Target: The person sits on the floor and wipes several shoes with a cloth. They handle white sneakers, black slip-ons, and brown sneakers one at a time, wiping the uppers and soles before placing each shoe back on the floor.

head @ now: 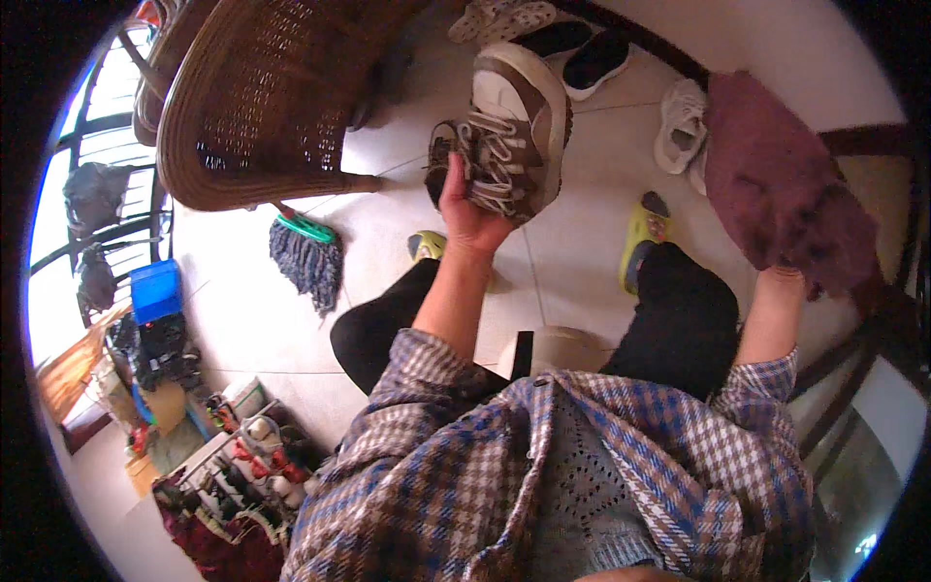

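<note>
My left hand (469, 222) grips a brown-and-white lace-up sneaker (529, 120) at the heel end, thumb along its side, toe pointing away from me. Cream laces (498, 160) zigzag loosely over its tongue. Just left of it and partly hidden, a second dark brown shoe (441, 149) shows; I cannot tell what it rests on. My right hand (784, 275) is raised at the right and mostly covered by a dark maroon cloth (782, 174) that it holds. The cloth has darker, damp-looking patches.
A wicker chair (254, 94) stands upper left, with a mop head (309, 254) on the tiles below. Black slip-ons (596, 62) and white shoes (682, 127) line the wall. Yellow slippers (644, 229) are on my feet. Lower left holds a cluttered rack (240, 451) and a blue box (155, 289).
</note>
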The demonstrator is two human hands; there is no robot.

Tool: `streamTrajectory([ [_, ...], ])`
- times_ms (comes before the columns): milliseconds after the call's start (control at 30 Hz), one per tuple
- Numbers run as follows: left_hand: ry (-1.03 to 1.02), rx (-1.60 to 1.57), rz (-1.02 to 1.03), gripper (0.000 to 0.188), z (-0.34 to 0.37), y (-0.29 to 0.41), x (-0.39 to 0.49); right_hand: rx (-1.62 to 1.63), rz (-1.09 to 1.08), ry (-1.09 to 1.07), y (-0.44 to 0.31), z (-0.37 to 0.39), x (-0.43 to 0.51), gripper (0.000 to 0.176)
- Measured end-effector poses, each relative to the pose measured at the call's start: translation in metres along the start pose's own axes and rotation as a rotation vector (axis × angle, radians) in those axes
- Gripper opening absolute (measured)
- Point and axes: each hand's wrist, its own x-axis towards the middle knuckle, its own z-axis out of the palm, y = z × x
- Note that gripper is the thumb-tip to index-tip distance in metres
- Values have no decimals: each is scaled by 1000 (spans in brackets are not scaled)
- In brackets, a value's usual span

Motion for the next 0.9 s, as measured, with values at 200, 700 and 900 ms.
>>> streamTrajectory([
  [200, -444, -63, -32, 64, 58, 14, -94, -68, -332, -146, -61, 94, -38, 34],
  [700, -542, -130, -261, 43, 113, 33, -94, -879, -1194, -272, -115, 211, -52, 28],
  [900, -562, -237, -325, 38, 105, 14, -55, -1265, -531, -490, -80, 224, 25, 32],
])
